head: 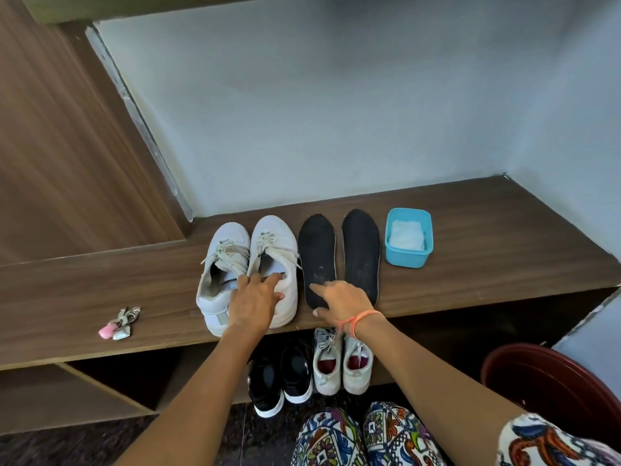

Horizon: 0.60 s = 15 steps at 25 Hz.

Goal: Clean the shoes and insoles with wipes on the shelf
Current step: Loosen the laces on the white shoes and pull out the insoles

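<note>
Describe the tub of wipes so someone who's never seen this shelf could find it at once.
Start at the long wooden shelf against the pale wall. Past the white shoes and the two black insoles, at the row's right end, stands a small tub holding white wipes. It is the only bright blue, box-shaped thing there.

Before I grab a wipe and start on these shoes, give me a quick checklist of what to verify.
1. Open tub has wipes: ok.
2. Both white shoes upright on the shelf: ok.
3. Both insoles out, flat beside the shoes: ok.
4. A hand free: not ok; left hand rests on a shoe, right hand touches an insole.
5. Dampness of wipes: cannot tell.
</note>
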### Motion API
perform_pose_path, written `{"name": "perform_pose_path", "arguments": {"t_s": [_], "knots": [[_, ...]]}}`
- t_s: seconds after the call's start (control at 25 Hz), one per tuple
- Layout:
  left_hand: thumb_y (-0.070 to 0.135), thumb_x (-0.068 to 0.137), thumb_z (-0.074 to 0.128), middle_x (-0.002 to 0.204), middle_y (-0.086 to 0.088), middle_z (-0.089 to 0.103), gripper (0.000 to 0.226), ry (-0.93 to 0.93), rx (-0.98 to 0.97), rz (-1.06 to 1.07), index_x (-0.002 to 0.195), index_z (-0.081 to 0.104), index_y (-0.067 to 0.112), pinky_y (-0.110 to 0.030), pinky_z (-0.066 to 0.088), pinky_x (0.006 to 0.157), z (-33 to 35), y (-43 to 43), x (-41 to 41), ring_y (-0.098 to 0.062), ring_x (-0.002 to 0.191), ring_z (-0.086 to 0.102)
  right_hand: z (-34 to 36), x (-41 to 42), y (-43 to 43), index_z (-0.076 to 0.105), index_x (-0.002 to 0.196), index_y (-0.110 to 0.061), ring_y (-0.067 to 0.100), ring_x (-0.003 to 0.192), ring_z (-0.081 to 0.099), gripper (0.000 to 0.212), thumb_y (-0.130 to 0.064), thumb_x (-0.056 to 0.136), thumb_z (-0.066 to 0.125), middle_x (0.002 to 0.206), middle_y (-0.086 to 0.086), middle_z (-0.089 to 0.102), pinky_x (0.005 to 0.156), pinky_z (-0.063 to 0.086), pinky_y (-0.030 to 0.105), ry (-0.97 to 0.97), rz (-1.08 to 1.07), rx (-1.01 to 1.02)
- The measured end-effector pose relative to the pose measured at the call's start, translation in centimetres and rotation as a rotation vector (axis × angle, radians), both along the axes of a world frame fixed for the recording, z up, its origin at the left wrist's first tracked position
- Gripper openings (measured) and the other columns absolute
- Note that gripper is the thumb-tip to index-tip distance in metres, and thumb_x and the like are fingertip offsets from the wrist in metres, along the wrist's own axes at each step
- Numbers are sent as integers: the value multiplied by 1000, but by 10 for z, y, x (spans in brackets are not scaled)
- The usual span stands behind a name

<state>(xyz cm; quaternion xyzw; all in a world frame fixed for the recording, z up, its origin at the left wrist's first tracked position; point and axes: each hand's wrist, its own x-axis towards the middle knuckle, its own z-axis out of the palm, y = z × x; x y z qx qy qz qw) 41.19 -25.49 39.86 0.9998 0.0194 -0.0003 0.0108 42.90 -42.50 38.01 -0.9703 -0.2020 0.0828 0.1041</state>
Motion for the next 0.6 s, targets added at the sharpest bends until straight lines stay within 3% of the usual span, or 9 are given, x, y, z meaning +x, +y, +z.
{"name": "perform_pose_path", "arguments": {"t_s": [0.12,0.28,0.4,0.48,0.6], "knots": [[36,98,42,132,-8,49,42,6,4,18,139,37,30,-37,40,95,1,1,7,-29,122,38,2,0,-24,44,139,-20,25,128,42,47,-35,94,49,132,4,53,97,47,40,-79,-73,68],[35,98,42,133,-7,49,41,14,-29,62,138,38,31,-39,40,95,1,2,17,-29,122,36,6,7,-64,59,125,-14,25,120,47,32,-21,96,46,122,6,61,94,46,34,-310,-191,153],[33,98,42,130,-4,52,41,-11,-58,83,139,37,31,-37,42,94,-5,-1,15,-28,121,35,19,23,-89,64,120,-8,28,118,50,29,-11,94,51,118,12,64,95,48,38,-425,-382,243],[31,98,42,127,-4,53,41,-34,-93,82,139,37,30,-37,42,93,-8,-2,14,-29,119,35,27,43,-104,63,120,-6,29,119,52,29,-11,93,55,121,14,63,99,46,40,-388,-525,218],[30,99,42,126,-4,50,41,-42,-130,72,139,37,30,-38,42,93,-12,0,16,-30,118,35,36,69,-120,61,120,-5,28,110,58,32,-22,94,55,120,14,64,94,49,35,-202,-590,63]]}}
